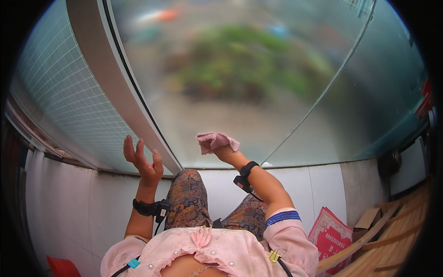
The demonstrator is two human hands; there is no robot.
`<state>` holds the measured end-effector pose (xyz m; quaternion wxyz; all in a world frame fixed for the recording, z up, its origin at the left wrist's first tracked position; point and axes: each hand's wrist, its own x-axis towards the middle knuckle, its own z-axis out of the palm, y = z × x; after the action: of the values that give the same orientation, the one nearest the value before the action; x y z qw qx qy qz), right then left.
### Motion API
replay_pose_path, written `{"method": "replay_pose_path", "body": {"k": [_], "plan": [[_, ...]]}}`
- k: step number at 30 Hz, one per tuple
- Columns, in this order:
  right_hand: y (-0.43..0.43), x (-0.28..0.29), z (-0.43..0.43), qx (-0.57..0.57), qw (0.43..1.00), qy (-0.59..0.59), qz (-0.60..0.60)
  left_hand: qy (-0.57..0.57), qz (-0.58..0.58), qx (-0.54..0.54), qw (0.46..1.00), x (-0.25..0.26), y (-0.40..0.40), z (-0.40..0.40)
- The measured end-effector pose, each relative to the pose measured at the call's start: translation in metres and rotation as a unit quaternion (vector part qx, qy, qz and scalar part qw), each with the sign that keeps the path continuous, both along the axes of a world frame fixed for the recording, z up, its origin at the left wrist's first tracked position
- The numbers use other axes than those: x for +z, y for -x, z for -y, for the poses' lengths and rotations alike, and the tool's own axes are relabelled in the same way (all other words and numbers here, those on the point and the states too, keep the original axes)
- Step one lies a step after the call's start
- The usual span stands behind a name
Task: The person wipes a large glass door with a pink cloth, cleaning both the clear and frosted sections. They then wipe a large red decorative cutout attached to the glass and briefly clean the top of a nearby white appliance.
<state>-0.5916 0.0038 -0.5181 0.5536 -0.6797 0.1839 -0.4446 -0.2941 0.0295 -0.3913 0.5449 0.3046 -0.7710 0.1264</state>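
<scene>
A folded pink cloth (217, 141) covers the fingers of my right hand (226, 152), which grips it at a large frosted glass pane (221, 117). Whether the cloth presses on the glass or is just short of it, I cannot tell. My left hand (145, 161) is raised with its fingers apart and nothing in it. It appears in front of the brownish-grey door frame (117, 93) and a glass panel with a white grid pattern (100, 114). Both wrists wear black straps with small devices and cables.
Along the bottom of the glass runs a low white tiled ledge or floor (290, 187). At right are slatted wooden furniture (398, 239), a cardboard box (367, 221) and a pink-red printed bag (330, 235) bearing writing. A red plastic object (62, 266) lies at lower left.
</scene>
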Motion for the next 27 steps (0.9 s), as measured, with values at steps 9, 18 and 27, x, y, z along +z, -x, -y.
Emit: {"method": "replay_pose_path", "body": {"k": [9, 18, 27], "plan": [[-0.054, 0.342, -0.001, -0.671, 0.383, 0.566, -0.288, -0.018, -0.031, -0.005, 0.999, -0.002, -0.002, -0.002], [-0.094, 0.071, -0.006, -0.134, 0.961, 0.013, -0.242, -0.049, -0.016, 0.008, 0.999, -0.023, -0.001, -0.004], [0.015, 0.328, -0.026, -0.581, 0.437, 0.598, -0.336, -0.049, 0.007, -0.015, 0.999, -0.031, 0.008, -0.009]]}}
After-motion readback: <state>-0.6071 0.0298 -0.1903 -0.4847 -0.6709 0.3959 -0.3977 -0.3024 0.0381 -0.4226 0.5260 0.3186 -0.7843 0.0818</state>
